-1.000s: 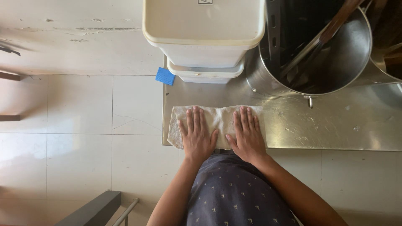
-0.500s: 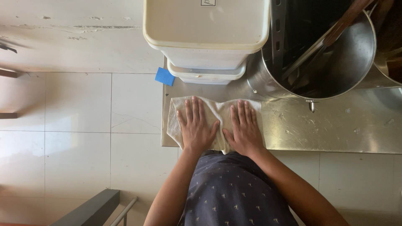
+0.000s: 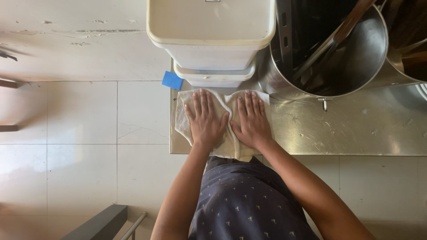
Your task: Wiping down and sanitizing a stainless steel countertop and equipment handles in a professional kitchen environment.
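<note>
A white cloth (image 3: 224,146) lies bunched on the left end of a steel table (image 3: 356,133). My left hand (image 3: 205,120) presses flat on the cloth's left half, fingers spread and pointing away from me. Beside it, my right hand (image 3: 252,119) lies flat on the right half, thumbs nearly meeting over a fold in the middle. The cloth's near edge hangs slightly over the table's front edge.
Two stacked cream plastic tubs (image 3: 212,40) stand just beyond the cloth. A large steel pot (image 3: 356,66) holding long utensils sits at the right, another vessel (image 3: 411,49) beyond it. A blue piece (image 3: 172,80) is at the table's corner. Tiled floor (image 3: 89,146) lies left.
Both hands have slid the cloth away from me toward the tubs and drawn closer together, bunching the cloth between them.
</note>
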